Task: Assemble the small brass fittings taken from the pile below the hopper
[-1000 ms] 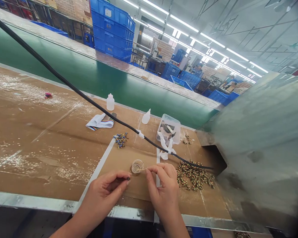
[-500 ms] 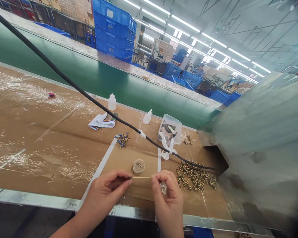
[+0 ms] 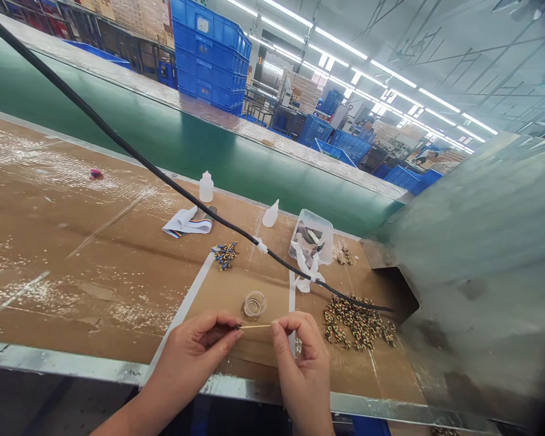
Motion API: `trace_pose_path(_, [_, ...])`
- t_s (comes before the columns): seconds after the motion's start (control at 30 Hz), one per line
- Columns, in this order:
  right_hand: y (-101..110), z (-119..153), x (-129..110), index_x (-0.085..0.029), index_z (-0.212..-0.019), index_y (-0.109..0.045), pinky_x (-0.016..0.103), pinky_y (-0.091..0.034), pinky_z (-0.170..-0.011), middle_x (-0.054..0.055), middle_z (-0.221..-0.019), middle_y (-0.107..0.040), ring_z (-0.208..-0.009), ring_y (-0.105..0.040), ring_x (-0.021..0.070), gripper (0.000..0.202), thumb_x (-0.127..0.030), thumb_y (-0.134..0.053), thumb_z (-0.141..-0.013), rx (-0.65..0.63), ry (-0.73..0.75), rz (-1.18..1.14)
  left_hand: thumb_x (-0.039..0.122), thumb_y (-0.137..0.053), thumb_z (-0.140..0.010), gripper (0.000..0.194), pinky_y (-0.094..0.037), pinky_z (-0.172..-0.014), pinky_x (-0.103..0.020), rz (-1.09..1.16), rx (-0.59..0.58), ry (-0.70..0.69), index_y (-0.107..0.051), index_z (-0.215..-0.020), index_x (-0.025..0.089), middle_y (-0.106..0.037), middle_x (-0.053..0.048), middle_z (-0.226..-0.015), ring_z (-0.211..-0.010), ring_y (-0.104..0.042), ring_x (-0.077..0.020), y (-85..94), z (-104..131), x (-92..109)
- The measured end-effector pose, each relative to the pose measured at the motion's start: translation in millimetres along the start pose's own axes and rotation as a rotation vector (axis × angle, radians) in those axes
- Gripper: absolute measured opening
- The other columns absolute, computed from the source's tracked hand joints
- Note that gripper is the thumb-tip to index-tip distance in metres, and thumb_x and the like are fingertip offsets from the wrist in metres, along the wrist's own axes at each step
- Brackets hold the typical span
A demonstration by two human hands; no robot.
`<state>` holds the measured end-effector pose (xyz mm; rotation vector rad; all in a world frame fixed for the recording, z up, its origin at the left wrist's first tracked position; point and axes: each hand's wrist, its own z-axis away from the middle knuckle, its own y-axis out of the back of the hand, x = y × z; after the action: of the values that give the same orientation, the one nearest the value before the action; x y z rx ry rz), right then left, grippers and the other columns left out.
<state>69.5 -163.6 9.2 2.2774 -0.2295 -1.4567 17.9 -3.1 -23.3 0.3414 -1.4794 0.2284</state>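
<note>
Between finger and thumb, my right hand point(image 3: 305, 363) pinches a thin wooden stick like a toothpick point(image 3: 257, 327), which points left. My left hand point(image 3: 193, 354) is closed in a pinch on a tiny dark piece point(image 3: 238, 327), mostly hidden by the fingertips. The stick's tip is at this piece; whether they touch is too small to tell. Just beyond the fingertips, a small clear round dish point(image 3: 264, 303) stands on the brown cardboard point(image 3: 222, 290). A pile of small yellow-and-black pieces point(image 3: 358, 322) lies right of my right hand.
A small cluster of blue-and-yellow pieces point(image 3: 224, 254) lies farther back. Behind are two white squeeze bottles, one upright point(image 3: 206, 189) and one pointed point(image 3: 270, 215), a folded white strap point(image 3: 188, 223) and a clear plastic tub point(image 3: 326, 242). A black cable point(image 3: 195, 198) crosses above the table.
My right hand has moved slightly left, bringing the stick closer to the dark piece in my left fingers. The left hand has hardly moved.
</note>
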Motion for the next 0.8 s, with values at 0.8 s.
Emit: trace_pose_path(0.8, [5.2,-1.3,-3.9,-0.021,-0.077,-0.058,0.029,-0.04,-0.071,0.0,-0.079,-0.055,-0.079,-0.052,0.0154,0.01,-0.019,-0.054,-0.086,-0.049,0.066,0.078,0.028,-0.062,-0.079,0.012,-0.054,-0.073,-0.019,-0.049,-0.094,-0.036,-0.067,-0.089,0.022,-0.072,0.001,-0.084,-0.078,-0.068,-0.0135,2.7,2.5,-1.2])
